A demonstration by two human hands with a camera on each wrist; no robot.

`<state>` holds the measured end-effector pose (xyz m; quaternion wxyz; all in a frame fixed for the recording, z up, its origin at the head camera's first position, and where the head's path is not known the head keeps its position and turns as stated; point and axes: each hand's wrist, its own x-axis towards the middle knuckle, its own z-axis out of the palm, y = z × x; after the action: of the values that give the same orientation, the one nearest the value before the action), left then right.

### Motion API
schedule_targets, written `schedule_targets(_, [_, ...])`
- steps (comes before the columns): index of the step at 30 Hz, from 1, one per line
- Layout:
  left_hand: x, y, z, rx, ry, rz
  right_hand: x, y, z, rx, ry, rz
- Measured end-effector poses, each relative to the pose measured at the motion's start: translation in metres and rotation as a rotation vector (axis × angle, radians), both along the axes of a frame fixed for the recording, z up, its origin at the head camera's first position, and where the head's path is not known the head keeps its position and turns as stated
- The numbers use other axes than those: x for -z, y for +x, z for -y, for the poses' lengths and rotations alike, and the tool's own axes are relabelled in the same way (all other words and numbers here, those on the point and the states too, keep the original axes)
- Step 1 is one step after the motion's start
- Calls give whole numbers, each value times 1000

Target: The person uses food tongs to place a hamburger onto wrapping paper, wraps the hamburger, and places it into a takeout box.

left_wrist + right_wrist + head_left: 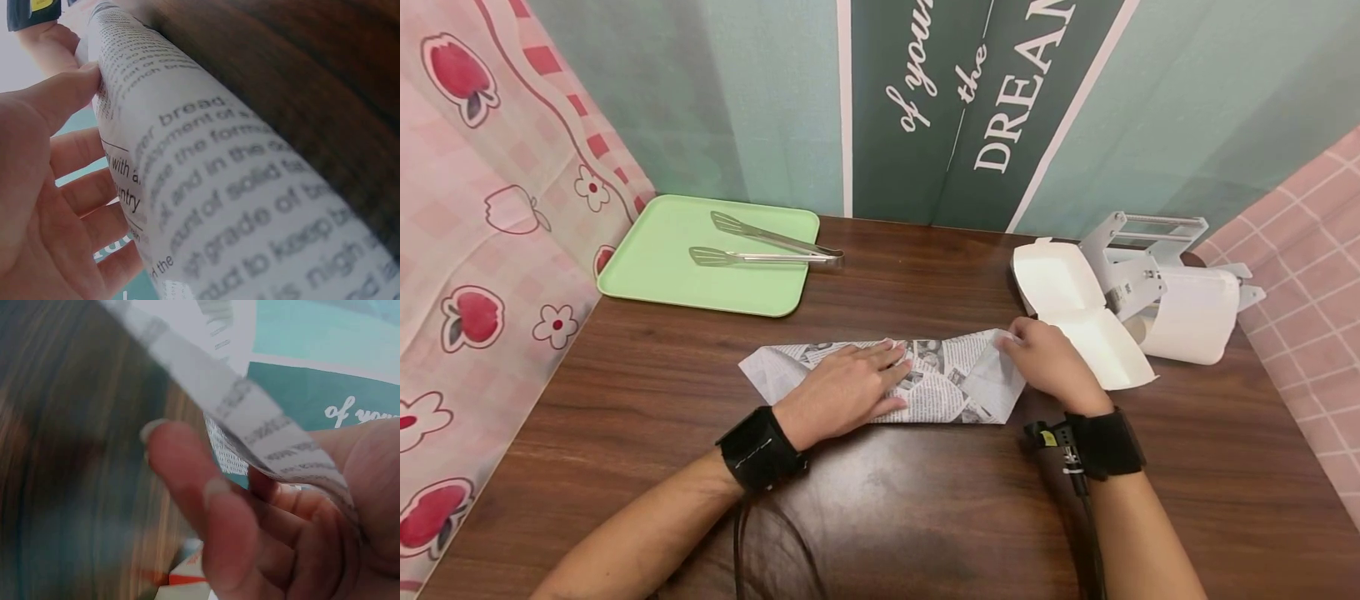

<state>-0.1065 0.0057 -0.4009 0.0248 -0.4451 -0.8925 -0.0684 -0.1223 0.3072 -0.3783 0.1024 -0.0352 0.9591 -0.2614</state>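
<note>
A long folded sheet of newsprint-patterned wrapping paper lies crosswise on the brown table in the head view, its two ends flaring into creased points. Across its middle my left hand rests with extended fingers. The left wrist view shows the thumb and spread fingers against a rounded, printed side of the paper. At the right end my right hand grips the upper corner of the paper. In the right wrist view the paper edge runs in between the curled fingers and the palm.
A light green tray stands at the back left, with metal tongs lying on it and over its edge. Close beyond my right hand is an opened white carton. Beside it stands a roll dispenser against the pink tiled side.
</note>
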Motion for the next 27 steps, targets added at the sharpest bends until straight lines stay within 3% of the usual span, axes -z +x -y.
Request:
schedule_targets(8, [0, -2, 1, 11, 10, -5, -10, 1, 4, 99, -146, -3])
schedule_targets(18, [1, -4, 0, 14, 23, 21, -17, 4, 9, 144, -167, -61])
schedule_targets(27, [4, -3, -5, 1, -33, 64, -9, 8, 4, 205, -315, 94])
